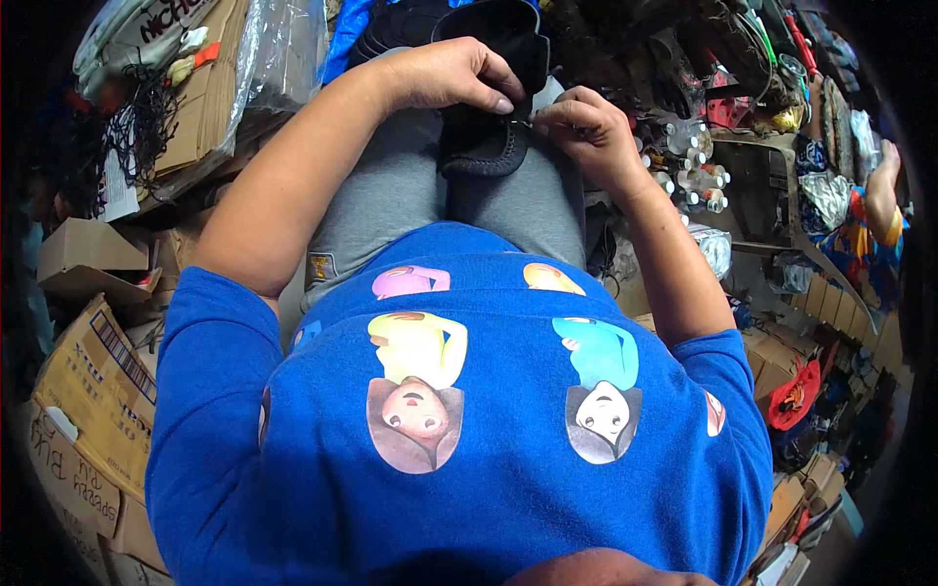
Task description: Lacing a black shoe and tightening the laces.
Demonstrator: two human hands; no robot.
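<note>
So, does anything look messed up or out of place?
Mostly clutter. At the left, a snarl of thin black cords looks untidy, strands looping every way beside brown cardboard sheets. The curved black piece with a ribbed edge at the left hand and right hand shows no clear damage.

The shiny thing at the right hand is too small to identify.

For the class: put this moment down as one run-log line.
left hand: holding black piece | right hand: fingertips pinched close by, contents unclear | black piece: over grey trousers | bottles: off to the right
</note>
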